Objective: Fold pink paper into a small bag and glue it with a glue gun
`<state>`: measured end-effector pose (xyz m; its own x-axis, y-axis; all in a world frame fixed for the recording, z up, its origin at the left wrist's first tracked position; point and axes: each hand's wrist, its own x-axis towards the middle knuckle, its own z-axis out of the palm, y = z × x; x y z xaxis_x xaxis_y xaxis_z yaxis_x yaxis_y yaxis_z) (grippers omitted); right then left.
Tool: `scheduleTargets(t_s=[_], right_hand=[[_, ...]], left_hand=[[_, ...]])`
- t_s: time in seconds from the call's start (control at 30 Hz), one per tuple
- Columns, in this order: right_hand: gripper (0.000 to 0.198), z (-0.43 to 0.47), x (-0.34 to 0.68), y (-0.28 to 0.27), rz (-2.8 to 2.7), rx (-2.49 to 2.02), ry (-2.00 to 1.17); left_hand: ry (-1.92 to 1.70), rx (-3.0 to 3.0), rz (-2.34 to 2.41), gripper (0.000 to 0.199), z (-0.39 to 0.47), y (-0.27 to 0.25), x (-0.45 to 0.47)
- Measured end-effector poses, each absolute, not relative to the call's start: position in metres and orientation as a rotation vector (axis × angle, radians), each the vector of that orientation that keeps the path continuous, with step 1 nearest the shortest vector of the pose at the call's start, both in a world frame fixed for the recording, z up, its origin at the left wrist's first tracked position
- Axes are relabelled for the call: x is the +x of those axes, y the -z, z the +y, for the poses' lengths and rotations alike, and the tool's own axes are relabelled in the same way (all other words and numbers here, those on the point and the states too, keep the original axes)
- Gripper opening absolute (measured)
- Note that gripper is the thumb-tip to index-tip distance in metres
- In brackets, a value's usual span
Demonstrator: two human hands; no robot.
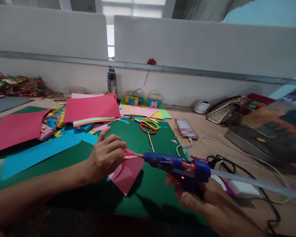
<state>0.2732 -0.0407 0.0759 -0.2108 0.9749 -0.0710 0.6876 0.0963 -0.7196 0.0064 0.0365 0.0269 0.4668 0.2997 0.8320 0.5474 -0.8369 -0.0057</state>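
A folded piece of pink paper (pixel 127 176) hangs from the pinched fingers of my left hand (pixel 107 154), above the green mat (pixel 160 184). My right hand (pixel 199 200) is wrapped round the handle of a blue hot glue gun (pixel 172 163), whose small red light is lit. The gun's metal nozzle points left and meets the upper edge of the pink paper, close to my left fingertips. A long clear glue stick (pixel 256 184) runs out of the gun's back end to the right.
Scissors with red and yellow handles (pixel 149 126) lie behind the gun. Red sheets (pixel 91 110) and blue strips (pixel 41 156) cover the left side. Small paper bags (pixel 154 102) stand at the back. A phone (pixel 186 129), cables (pixel 268 197) and a dark case (pixel 251 144) lie right.
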Motion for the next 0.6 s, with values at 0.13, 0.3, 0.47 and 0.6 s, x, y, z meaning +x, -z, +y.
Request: scheduleTargets(t_s=[0.13, 0.3, 0.47, 0.6], right_hand=[[0.035, -0.044, 0.269, -0.079, -1.976, -1.657, -0.880], [0.040, -0.042, 0.263, -0.088, -2.014, -1.620, -0.863], [0.036, -0.040, 0.262, -0.092, -1.997, -1.651, -0.837], [0.031, -0.040, 0.259, -0.095, -1.991, -1.677, -0.934]], left_hand=[[1.207, -2.322, -0.598, 0.012, 0.030, -0.029, 0.003], [1.078, -2.209, -0.517, 0.016, 0.024, -0.032, 0.002], [1.033, -2.161, -0.478, 0.014, 0.023, -0.033, 0.003], [1.009, -2.140, -0.476, 0.016, 0.022, -0.033, 0.004]])
